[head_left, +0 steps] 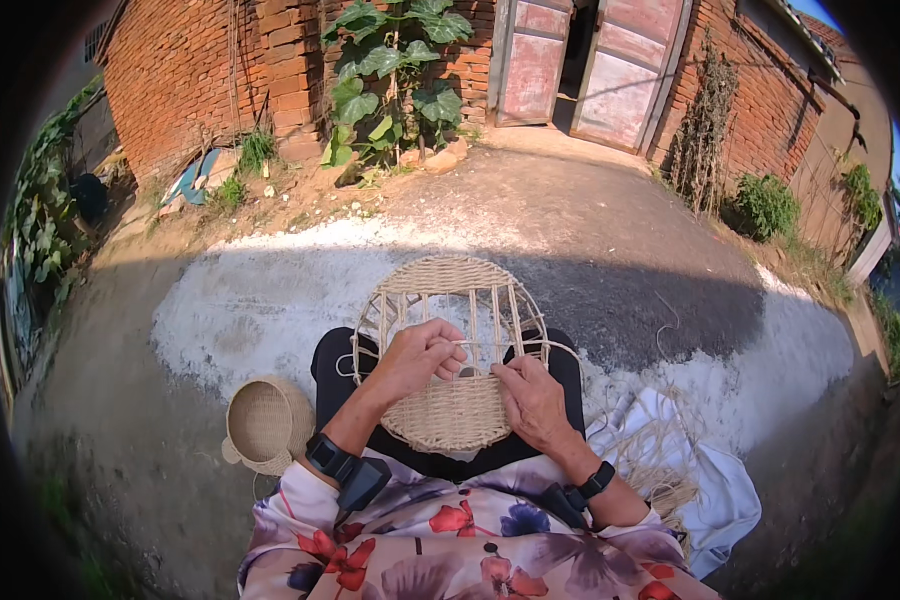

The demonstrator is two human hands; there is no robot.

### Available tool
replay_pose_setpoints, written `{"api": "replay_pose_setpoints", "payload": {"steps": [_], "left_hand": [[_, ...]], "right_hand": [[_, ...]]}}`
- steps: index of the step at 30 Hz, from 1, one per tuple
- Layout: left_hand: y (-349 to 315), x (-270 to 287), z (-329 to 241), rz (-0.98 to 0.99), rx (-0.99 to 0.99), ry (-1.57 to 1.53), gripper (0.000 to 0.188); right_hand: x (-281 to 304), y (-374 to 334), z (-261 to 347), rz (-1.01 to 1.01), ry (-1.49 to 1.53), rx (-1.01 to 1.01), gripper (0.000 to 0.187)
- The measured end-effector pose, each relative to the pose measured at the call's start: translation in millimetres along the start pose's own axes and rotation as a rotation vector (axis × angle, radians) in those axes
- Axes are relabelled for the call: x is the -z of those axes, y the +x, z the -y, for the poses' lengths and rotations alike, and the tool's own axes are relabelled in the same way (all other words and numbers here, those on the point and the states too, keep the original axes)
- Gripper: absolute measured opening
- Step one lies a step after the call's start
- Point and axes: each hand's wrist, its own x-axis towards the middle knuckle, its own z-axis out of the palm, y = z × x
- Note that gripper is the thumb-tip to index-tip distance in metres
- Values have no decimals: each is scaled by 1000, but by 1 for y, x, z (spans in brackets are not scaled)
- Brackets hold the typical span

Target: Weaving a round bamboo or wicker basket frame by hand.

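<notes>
An oval, straw-coloured woven piece [445, 425] rests on my lap. Its near and far ends are closely woven, and bare ribs span the gap between them. Over that gap, my left hand [425, 358] is closed with its fingertips pinched together at a thin pale strand [490, 344]. The strand stretches rightward across the ribs, past the rim, and curls out over my right knee. My right hand [532, 400] is closed too, thumb and fingertips pinching at the upper edge of the near weave. What exactly lies under those fingertips is partly hidden.
A small round woven basket [268, 425] stands on the ground at my left. To my right, loose strands [670, 480] lie on a white cloth [720, 500]. Beyond the white-patched ground are a brick wall [180, 85], a leafy plant [380, 90] and a partly open double door [625, 70].
</notes>
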Motion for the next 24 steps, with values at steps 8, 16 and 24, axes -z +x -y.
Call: {"api": "replay_pose_setpoints", "payload": {"steps": [8, 16, 24], "left_hand": [[73, -20, 11, -285, -453, 515, 12], [48, -31, 1, -128, -186, 582, 28], [22, -24, 23, -84, -164, 124, 38]], "right_hand": [[-3, 14, 14, 132, -228, -2, 32], [-1, 20, 10, 187, -202, -75, 21], [-2, 16, 1, 76, -86, -133, 19]]}}
